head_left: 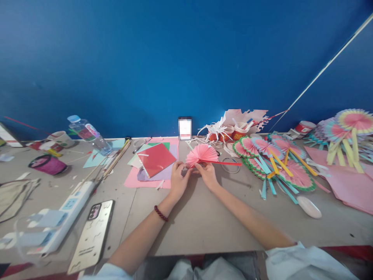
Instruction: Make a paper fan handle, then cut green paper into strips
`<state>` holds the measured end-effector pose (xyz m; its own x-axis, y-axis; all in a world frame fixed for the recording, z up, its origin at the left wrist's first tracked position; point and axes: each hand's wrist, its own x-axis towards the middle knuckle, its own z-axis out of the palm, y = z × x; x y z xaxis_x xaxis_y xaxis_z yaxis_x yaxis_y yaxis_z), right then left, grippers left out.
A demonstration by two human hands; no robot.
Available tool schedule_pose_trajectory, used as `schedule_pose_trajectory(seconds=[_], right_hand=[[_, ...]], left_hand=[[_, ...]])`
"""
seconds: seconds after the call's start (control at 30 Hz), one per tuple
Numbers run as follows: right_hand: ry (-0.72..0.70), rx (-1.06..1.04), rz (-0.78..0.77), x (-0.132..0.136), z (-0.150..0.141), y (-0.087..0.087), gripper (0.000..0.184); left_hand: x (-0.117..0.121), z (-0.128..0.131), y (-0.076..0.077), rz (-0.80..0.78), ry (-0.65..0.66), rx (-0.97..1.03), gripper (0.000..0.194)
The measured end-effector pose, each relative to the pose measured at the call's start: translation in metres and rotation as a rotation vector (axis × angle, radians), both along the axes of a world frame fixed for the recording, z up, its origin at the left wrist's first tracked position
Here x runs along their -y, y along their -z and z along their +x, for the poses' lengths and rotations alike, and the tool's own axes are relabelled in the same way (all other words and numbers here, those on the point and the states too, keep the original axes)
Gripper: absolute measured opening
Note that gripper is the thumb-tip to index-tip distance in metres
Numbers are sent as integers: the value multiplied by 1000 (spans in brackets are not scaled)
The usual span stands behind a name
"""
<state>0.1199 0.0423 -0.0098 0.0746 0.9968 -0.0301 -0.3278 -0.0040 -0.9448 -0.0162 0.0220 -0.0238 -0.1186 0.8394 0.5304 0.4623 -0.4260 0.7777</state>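
Centrally, the left hand [179, 178] and right hand [208, 175] pinch the pink fan [201, 154] at its lower edge; its long red strip [229, 163] points frame-right, nearer the right hand.

- position: one head-worn camera looked from above the person's lap [215, 269].
- direction: it faced forward and down, toward the blue wall [131, 70] and table [198, 225].
- range: the left hand [180, 177] and right hand [207, 174] lay near, just below centre; the wall stood farther off.
- field: wide, with wall across the upper half.
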Motion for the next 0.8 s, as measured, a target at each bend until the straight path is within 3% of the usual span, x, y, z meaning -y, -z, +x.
schedule_pose_trajectory(seconds=[0.2, 0.4, 0.57, 0.8], right_hand=[[-31, -2, 27, -1, 2, -2, 52], [-103, 67, 5, 0, 5, 0, 35], [-71, 15, 25, 1, 4, -2, 41], [-39, 42, 24, -3, 4, 12, 34]], left_hand=[[2, 1, -2, 7, 2, 67, 7], [4, 1, -10, 55, -6, 73, 9], [4, 0, -11, 46, 18, 64, 9], [5, 2, -9, 38, 26, 50, 7]])
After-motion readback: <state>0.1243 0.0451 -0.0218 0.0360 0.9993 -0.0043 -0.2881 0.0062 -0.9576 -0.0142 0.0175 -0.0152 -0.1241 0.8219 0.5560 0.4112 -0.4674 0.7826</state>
